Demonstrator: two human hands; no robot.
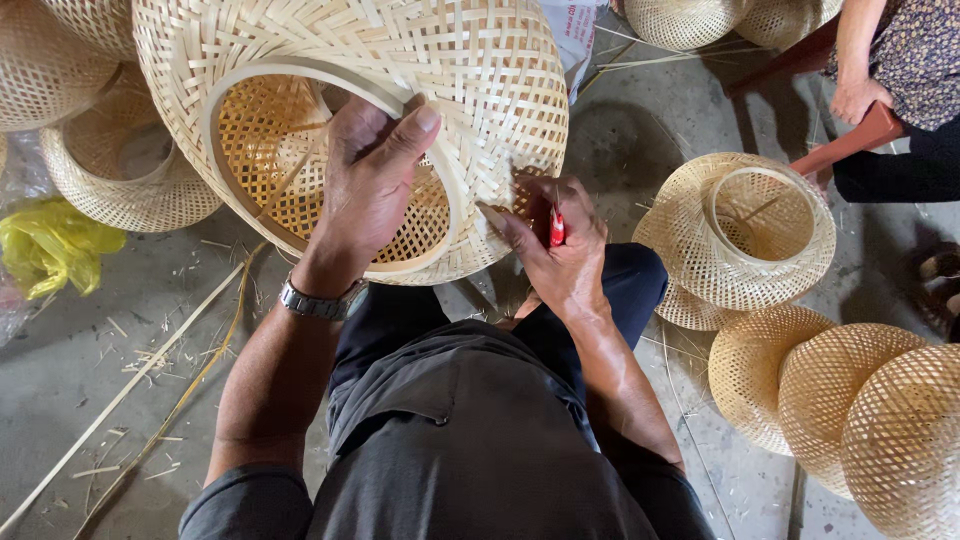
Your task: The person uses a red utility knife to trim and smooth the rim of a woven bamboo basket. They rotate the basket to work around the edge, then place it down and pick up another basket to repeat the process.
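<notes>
My left hand (372, 180) grips the woven bamboo basket (400, 80) by its rim; my right hand (560, 250), just beside that rim, clenches a red-handled tool (556, 229), best kept close against the weave.

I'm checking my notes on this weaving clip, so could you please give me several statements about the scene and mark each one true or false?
1. The left hand grips the rim of the large woven basket. True.
2. The right hand is empty. False: it holds a small red-handled tool against the basket.
3. A wristwatch sits on the left wrist. True.
4. The plastic bag on the floor is blue. False: it is yellow.
5. Other woven baskets lie on the floor to the right. True.
</notes>
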